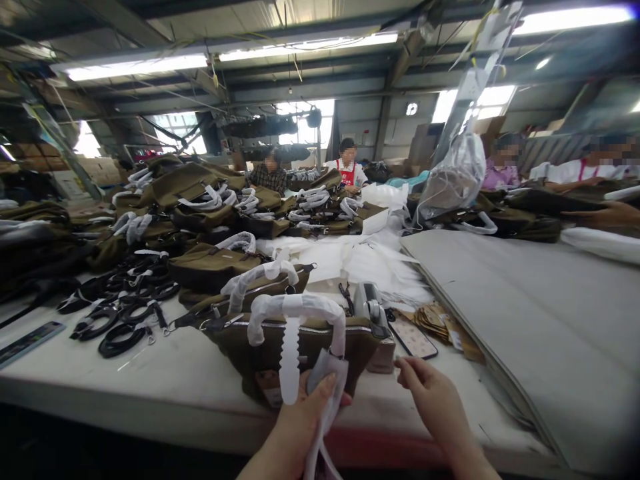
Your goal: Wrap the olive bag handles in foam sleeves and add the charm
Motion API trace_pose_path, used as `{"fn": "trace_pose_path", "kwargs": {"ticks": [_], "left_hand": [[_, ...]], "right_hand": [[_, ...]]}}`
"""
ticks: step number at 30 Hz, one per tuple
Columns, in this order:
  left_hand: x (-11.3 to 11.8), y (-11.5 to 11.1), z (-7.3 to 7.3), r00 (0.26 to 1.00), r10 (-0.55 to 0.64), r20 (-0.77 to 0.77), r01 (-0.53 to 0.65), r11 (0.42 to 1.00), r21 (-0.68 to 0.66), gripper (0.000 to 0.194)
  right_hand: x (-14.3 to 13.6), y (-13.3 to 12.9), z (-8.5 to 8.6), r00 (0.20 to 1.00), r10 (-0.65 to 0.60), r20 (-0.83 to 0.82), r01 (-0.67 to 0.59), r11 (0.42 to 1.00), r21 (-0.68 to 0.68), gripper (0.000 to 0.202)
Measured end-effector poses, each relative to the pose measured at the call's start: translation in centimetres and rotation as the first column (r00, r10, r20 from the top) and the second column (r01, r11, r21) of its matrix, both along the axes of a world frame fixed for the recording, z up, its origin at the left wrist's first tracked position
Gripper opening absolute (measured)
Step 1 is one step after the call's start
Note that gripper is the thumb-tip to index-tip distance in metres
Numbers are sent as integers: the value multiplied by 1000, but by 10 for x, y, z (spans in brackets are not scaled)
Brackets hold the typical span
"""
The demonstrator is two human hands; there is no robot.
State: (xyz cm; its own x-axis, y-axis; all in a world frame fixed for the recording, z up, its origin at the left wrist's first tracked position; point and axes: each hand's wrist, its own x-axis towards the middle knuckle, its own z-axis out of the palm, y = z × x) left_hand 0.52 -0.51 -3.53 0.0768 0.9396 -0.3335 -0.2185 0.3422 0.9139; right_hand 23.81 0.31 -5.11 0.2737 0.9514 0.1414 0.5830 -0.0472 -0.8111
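Phone (413, 337), card tags (440, 320), black straps (120, 310) around olive bag (300, 347). Left hand (305, 417) pinching white foam wrap (327, 380); right hand (433, 393) loosely curled, empty.

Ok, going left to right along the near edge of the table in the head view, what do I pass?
Dark flat device → coiled black straps → olive bag with wrapped handles → left hand gripping white wrapping → right hand → phone in a patterned case → brown card tags → grey sheet stack.
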Motion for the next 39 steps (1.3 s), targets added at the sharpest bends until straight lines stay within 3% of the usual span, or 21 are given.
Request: {"fn": "trace_pose_path", "kwargs": {"ticks": [3, 6, 8, 10, 16, 19, 22, 25, 29, 32, 34, 39], "left_hand": [[-1, 1, 0, 1000, -16, 8, 16, 1000, 5, 57], [0, 2, 1, 999, -18, 39, 17, 999, 42, 52], [1, 2, 4, 997, 0, 75, -6, 998, 68, 50], [2, 2, 8, 994, 27, 106, -36, 995, 89, 48], [-2, 1, 15, 982, -19, 186, 3, 996, 88, 45], [-2, 3, 11, 970, -1, 244, -22, 996, 91, 55], [1, 4, 10, 976, 21, 219, -44, 994, 98, 57], [0, 4, 14, 977, -41, 210, 21, 995, 95, 61], [-8, 5, 19, 963, -207, 172, 208, 978, 13, 76], [-12, 8, 16, 936, -319, 149, 327, 944, -31, 82], [-11, 10, 10, 939, -317, 137, 325, 945, -45, 85], [-6, 11, 0, 965, -224, 139, 233, 971, -58, 87]], "right_hand": [[-16, -22, 38, 998, 62, -20, -60, 992, 116, 39], [-44, -30, 73, 937, 346, -44, -341, 935, 97, 37], [-63, -24, 83, 868, 495, -51, -493, 869, 33, 37], [-78, -12, 79, 847, 529, -48, -531, 847, -33, 36], [-90, 15, 59, 915, 399, 61, -378, 899, -222, 43], [-88, 14, 60, 928, 355, 117, -319, 916, -244, 44], [-88, 11, 58, 939, 343, 33, -327, 916, -233, 47], [-87, 10, 51, 943, 334, -14, -328, 919, -219, 51], [-86, 9, 35, 955, 298, -1, -294, 942, -163, 58], [-84, 4, 24, 913, 326, -244, -354, 932, -82, 55], [-81, -2, 19, 883, 319, -344, -342, 940, -7, 48], [-71, -26, 18, 973, 53, -224, -12, 983, 184, 37]]}}
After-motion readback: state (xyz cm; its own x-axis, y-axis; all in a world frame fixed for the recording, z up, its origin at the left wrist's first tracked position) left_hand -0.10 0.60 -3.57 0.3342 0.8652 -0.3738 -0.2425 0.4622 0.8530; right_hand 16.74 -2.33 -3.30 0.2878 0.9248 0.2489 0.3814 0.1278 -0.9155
